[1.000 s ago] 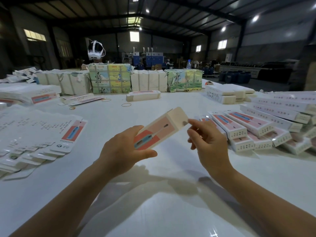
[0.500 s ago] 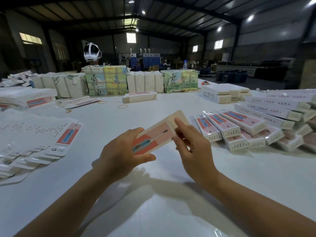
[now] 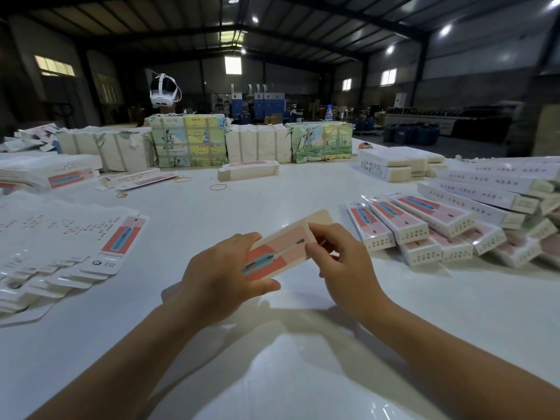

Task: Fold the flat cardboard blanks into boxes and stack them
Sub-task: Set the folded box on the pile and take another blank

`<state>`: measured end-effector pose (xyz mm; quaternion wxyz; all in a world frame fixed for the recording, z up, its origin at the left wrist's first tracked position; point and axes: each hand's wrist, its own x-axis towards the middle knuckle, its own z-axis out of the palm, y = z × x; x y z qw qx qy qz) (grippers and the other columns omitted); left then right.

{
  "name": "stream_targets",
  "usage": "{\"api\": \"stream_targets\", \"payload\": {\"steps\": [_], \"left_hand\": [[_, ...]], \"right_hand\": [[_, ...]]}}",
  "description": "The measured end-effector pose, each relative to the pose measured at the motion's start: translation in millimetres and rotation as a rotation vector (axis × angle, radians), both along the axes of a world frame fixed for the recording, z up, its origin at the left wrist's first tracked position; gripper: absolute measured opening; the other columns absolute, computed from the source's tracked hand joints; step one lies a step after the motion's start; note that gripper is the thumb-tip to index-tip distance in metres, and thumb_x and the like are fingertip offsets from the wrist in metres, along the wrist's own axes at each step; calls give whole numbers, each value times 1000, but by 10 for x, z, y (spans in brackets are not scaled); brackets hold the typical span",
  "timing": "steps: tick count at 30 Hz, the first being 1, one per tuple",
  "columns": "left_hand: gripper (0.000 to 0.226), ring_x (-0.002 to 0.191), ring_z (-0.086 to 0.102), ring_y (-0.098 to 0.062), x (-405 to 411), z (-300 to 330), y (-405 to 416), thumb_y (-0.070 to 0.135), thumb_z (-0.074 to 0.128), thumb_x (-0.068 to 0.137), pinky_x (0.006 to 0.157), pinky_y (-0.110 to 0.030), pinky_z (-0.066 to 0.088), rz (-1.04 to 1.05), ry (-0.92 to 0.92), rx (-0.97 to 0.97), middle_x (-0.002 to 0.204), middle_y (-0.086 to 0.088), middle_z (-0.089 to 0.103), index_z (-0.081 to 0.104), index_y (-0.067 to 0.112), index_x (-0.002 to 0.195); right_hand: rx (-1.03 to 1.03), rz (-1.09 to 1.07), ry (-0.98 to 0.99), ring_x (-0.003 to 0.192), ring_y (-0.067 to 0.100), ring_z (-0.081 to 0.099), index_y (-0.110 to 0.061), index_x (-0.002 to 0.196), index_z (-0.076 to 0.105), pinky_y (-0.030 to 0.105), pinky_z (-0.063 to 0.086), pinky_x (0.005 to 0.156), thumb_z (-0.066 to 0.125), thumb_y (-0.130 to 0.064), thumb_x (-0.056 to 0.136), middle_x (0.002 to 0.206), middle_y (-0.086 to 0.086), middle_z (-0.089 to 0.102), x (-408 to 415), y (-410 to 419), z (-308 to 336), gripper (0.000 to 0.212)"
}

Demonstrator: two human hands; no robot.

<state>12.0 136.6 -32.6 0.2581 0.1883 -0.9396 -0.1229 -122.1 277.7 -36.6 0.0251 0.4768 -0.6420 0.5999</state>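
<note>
Box [image 3: 281, 248] is gripped by left hand [image 3: 218, 283], end flap pinched by right hand [image 3: 339, 265]; flap should be tucked squarely while body is kept steady.

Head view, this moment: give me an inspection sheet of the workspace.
Surface: white table, glossy, with glare.
Job's things: box held above table by both hands; flat blanks fanned at left; folded boxes stacked at right.
Clutter: rubber bands; wrapped bundles along far edge.
Grips: left hand holds the box's near end; right hand pinches its far part.
Cables: nothing seen.
Surroundings: dim warehouse; headset behind bundles.
</note>
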Motion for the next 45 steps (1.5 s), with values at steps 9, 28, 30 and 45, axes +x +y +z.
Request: {"api": "stream_targets", "payload": {"steps": [9, 28, 30, 45], "left_hand": [[57, 85, 58, -8, -16, -2, 8, 60, 65, 75, 73, -30, 55, 9, 28, 33, 104, 18, 54, 46, 35, 122], [60, 80, 55, -8, -79, -49, 133, 70, 52, 75, 64, -14, 43, 96, -3, -91, 110, 15, 55, 41, 31, 120], [62, 84, 56, -8, -74, -38, 128, 69, 52, 76, 70, -18, 49, 96, -3, -90, 116, 14, 55, 40, 31, 123], [62, 92, 60, -11, -55, -27, 175, 63, 58, 78, 76, -29, 54, 81, 62, -123, 117, 13, 58, 42, 30, 127]], "right_hand": [[38, -251, -72, 122, 7, 34, -33, 148, 20, 25, 33, 101, 77, -28, 76, 134, -9, 29, -124, -4, 33, 91], [-53, 171, -453, 85, 11, 67, -25, 85, 77, 30, 53, 91, 53, -41, 88, 81, -5, 72, 41, 1, 112, 29], [-94, 250, -628, 88, 15, 69, -28, 91, 76, 35, 54, 92, 56, -28, 89, 86, -3, 74, -6, -3, 136, 21], [-146, 118, -333, 90, 9, 69, -49, 82, 73, 20, 55, 77, 50, -13, 97, 87, -9, 75, -9, 25, 114, 45]]}}
